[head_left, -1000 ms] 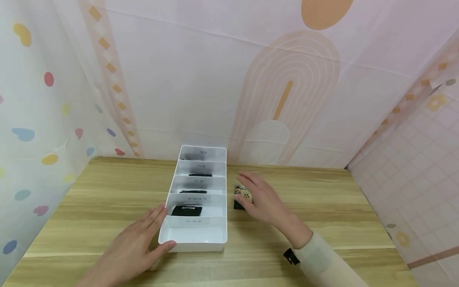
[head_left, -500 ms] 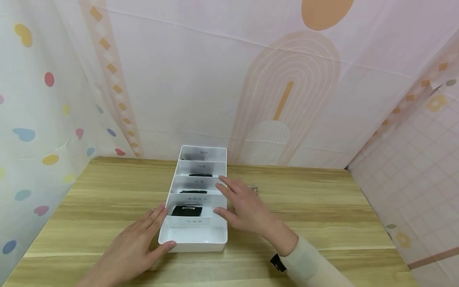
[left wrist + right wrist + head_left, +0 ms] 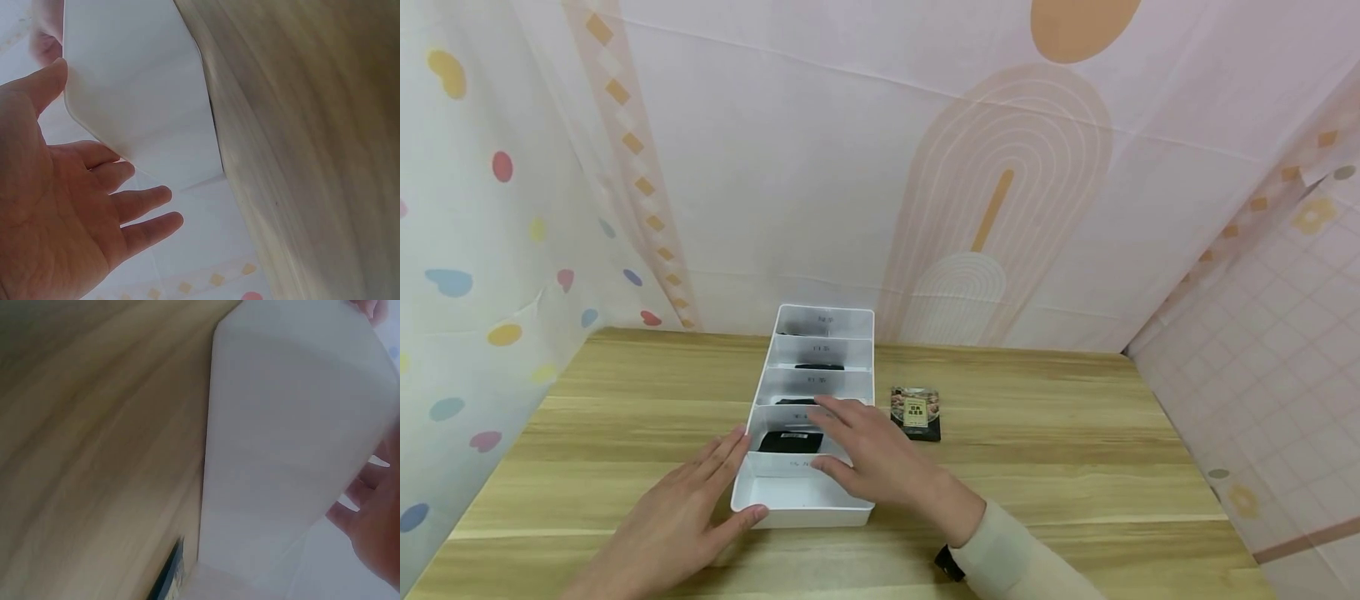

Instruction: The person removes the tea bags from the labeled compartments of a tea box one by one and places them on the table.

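Observation:
A white box (image 3: 808, 518) split into several labelled compartments stands lengthwise on the table. My left hand (image 3: 688, 500) rests at its near left corner, thumb against the front wall and fingertips at the left side. In the left wrist view, the fingers of that hand (image 3: 69, 206) are spread and loosely extended. Over the near compartments hovers my right hand (image 3: 880, 458), fingers stretched and nothing visible in them. A dark packet (image 3: 790, 442) lies in the second compartment from the front, partly near those fingertips. Thin dark edges of packets show in the compartments behind.
A printed black tea packet (image 3: 916, 414) lies flat on the wooden table (image 3: 1060, 467), right of the box. Patterned cloth (image 3: 760, 167) hangs behind the table and along both sides.
My right hand has moved left from over the printed packet to above the box, uncovering the packet on the table. The left hand and the box have stayed in place.

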{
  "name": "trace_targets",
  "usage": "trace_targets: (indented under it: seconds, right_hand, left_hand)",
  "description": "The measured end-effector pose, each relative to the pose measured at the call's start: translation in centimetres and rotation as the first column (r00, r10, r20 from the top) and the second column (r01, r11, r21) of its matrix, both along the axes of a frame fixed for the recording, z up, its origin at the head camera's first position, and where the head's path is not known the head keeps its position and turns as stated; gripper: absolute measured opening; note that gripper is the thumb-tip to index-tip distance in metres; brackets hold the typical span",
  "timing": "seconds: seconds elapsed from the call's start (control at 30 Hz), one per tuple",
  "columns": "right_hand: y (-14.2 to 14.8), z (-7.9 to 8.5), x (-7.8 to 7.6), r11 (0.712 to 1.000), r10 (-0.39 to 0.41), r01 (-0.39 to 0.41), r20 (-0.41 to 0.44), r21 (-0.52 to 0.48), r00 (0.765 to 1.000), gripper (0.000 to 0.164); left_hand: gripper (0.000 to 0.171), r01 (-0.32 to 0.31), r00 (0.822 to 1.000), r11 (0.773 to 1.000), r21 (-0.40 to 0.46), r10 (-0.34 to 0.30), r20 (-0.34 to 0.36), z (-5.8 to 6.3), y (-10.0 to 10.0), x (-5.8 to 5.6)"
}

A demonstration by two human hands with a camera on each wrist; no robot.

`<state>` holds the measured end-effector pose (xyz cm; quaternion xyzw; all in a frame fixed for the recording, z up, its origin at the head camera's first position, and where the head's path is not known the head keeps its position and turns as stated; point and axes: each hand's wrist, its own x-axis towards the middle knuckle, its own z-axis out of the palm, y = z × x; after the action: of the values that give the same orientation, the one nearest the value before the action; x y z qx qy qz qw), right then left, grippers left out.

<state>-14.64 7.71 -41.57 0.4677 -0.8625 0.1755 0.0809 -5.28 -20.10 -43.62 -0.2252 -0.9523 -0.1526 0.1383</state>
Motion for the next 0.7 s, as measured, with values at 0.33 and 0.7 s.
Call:
trace_targets:
  seconds: [0.33, 0.7]
  right_hand:
    - [-1.6, -0.3, 0.4, 0.995, -0.007, 0.005, 0.019, 0.104, 1.0, 0.045]
    - [-2.4, -0.9, 0.3, 0.99, -0.026, 0.023, 0.019, 0.139, 0.999, 0.031]
  left_hand:
    - [0.083, -0.004, 1.0, 1.0, -0.009, 0.004, -0.008, -0.1, 0.0, 0.0]
    - [0.084, -0.004, 1.0, 1.0, -0.009, 0.004, -0.009, -0.2, 0.1, 0.0]
